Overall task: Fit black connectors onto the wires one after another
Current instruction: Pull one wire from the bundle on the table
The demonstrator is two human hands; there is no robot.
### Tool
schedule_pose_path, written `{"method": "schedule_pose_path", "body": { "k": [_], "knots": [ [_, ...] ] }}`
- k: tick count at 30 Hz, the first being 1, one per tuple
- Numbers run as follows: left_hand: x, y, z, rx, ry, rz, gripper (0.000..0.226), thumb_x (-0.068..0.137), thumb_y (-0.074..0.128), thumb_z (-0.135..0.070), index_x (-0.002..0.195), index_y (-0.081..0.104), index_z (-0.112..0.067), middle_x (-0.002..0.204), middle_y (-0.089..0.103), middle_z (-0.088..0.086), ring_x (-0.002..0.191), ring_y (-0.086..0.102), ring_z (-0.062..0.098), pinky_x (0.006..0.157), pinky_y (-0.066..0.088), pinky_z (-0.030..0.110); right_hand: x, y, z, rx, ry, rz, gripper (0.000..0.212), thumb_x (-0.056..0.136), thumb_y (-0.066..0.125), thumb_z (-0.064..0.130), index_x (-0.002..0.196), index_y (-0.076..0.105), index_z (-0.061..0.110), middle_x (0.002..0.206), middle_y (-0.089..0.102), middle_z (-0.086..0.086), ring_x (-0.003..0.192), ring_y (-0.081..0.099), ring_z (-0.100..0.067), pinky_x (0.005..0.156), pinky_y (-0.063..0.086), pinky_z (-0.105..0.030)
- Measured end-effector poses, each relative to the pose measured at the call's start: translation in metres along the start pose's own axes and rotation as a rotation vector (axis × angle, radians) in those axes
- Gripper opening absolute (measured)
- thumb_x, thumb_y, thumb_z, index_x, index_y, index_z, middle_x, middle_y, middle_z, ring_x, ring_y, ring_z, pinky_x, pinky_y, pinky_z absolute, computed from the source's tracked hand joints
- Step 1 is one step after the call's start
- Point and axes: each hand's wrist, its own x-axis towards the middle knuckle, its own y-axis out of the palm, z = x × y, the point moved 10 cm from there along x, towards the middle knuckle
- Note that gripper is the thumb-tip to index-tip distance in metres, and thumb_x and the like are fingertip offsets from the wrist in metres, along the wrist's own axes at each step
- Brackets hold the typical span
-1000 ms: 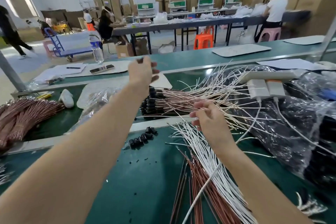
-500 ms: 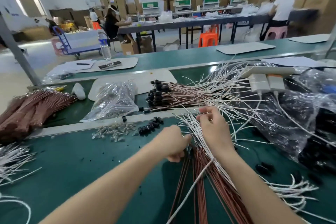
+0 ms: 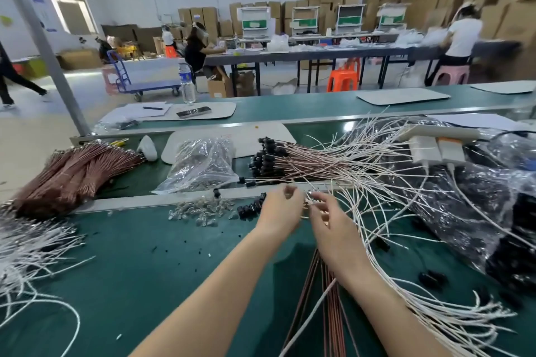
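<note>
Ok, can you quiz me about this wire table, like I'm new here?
1. True or false: the water bottle lies on its side.
2. The big wire bundle at far left is: A blue, B brown, C yellow.
3. Fill in: the loose black connectors lie on the green bench just to the ___ of the left hand.
Key: 1 false, it stands upright; 2 B; 3 left.
</note>
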Motion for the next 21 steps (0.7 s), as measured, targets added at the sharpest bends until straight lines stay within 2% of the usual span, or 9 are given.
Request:
{"method": "schedule_pose_path", "body": {
  "k": [3, 5, 7, 9, 10, 13, 15, 19, 21],
  "knots": [
    [-0.013, -0.041, -0.025, -0.327, 0.160, -0.075, 0.016, 0.102, 0.052, -0.023, 0.094, 0.058, -0.011, 0.071, 0.059, -0.003, 0.047, 0.050, 0.008, 0.043, 0.040, 0.021, -0.006, 0.025, 0.006, -0.108, -0.067, 0.120, 0.035, 0.105, 0.044, 0.040, 0.137, 0.053, 0.029, 0.115, 0.068, 0.013, 0.099, 0.063, 0.001, 0.086, 0.049, -0.021],
    [-0.021, -0.079, -0.028, -0.518, 0.195, -0.161, 0.018, 0.103, 0.052, -0.025, 0.091, 0.058, -0.013, 0.068, 0.060, -0.006, 0.049, 0.051, 0.007, 0.045, 0.043, 0.022, -0.010, 0.034, 0.011, -0.167, -0.115, 0.143, 0.030, 0.106, 0.041, 0.039, 0.127, 0.060, 0.030, 0.104, 0.070, 0.014, 0.080, 0.061, 0.006, 0.071, 0.043, -0.012],
    [-0.026, -0.116, -0.020, -0.691, 0.184, -0.253, 0.017, 0.104, 0.052, -0.026, 0.093, 0.059, -0.014, 0.064, 0.060, -0.008, 0.049, 0.050, 0.005, 0.044, 0.043, 0.021, -0.012, 0.039, 0.017, -0.195, -0.157, 0.144, 0.029, 0.108, 0.038, 0.036, 0.118, 0.064, 0.028, 0.089, 0.070, 0.013, 0.059, 0.057, 0.005, 0.054, 0.038, -0.013],
    [-0.030, -0.138, -0.004, -0.762, 0.148, -0.288, 0.018, 0.104, 0.052, -0.027, 0.095, 0.061, -0.015, 0.063, 0.059, -0.007, 0.048, 0.049, 0.006, 0.042, 0.041, 0.020, -0.011, 0.044, 0.025, -0.243, -0.192, 0.148, 0.030, 0.109, 0.035, 0.034, 0.116, 0.063, 0.026, 0.081, 0.070, 0.010, 0.048, 0.052, -0.001, 0.048, 0.036, -0.016],
    [-0.030, -0.140, 0.005, -0.722, 0.130, -0.277, 0.019, 0.103, 0.054, -0.029, 0.094, 0.062, -0.014, 0.064, 0.060, -0.006, 0.048, 0.049, 0.006, 0.042, 0.041, 0.020, -0.010, 0.048, 0.031, -0.314, -0.219, 0.167, 0.029, 0.109, 0.034, 0.033, 0.118, 0.061, 0.026, 0.079, 0.070, 0.010, 0.048, 0.050, -0.002, 0.051, 0.038, -0.017],
    [-0.034, -0.124, 0.028, -0.512, 0.138, -0.186, 0.019, 0.101, 0.056, -0.027, 0.092, 0.065, -0.013, 0.070, 0.065, -0.004, 0.051, 0.054, 0.009, 0.042, 0.043, 0.022, -0.010, 0.071, 0.055, -0.579, -0.377, 0.242, 0.024, 0.110, 0.035, 0.029, 0.124, 0.055, 0.028, 0.087, 0.073, 0.010, 0.069, 0.063, -0.009, 0.074, 0.050, -0.031],
    [-0.035, -0.125, 0.044, -0.483, 0.153, -0.197, 0.018, 0.102, 0.056, -0.025, 0.095, 0.067, -0.013, 0.076, 0.069, -0.003, 0.054, 0.057, 0.010, 0.044, 0.044, 0.022, -0.006, 0.079, 0.064, -0.567, -0.413, 0.245, 0.026, 0.109, 0.037, 0.034, 0.128, 0.054, 0.028, 0.096, 0.073, 0.008, 0.083, 0.066, -0.015, 0.082, 0.049, -0.036],
    [-0.035, -0.163, 0.091, -0.755, 0.032, -0.391, 0.018, 0.101, 0.057, -0.027, 0.098, 0.068, -0.014, 0.081, 0.073, -0.001, 0.060, 0.064, 0.009, 0.048, 0.052, 0.022, 0.020, 0.085, 0.047, -0.482, -0.245, 0.235, 0.031, 0.106, 0.045, 0.034, 0.135, 0.054, 0.028, 0.116, 0.066, 0.007, 0.096, 0.061, -0.012, 0.083, 0.048, -0.031],
    [-0.036, -0.172, 0.104, -0.791, 0.023, -0.431, 0.018, 0.102, 0.055, -0.026, 0.099, 0.068, -0.014, 0.083, 0.073, -0.001, 0.062, 0.066, 0.010, 0.050, 0.053, 0.022, 0.030, 0.095, 0.041, -0.490, -0.211, 0.244, 0.034, 0.107, 0.043, 0.033, 0.138, 0.053, 0.029, 0.124, 0.061, 0.005, 0.105, 0.061, -0.016, 0.086, 0.048, -0.033]
  ]
}}
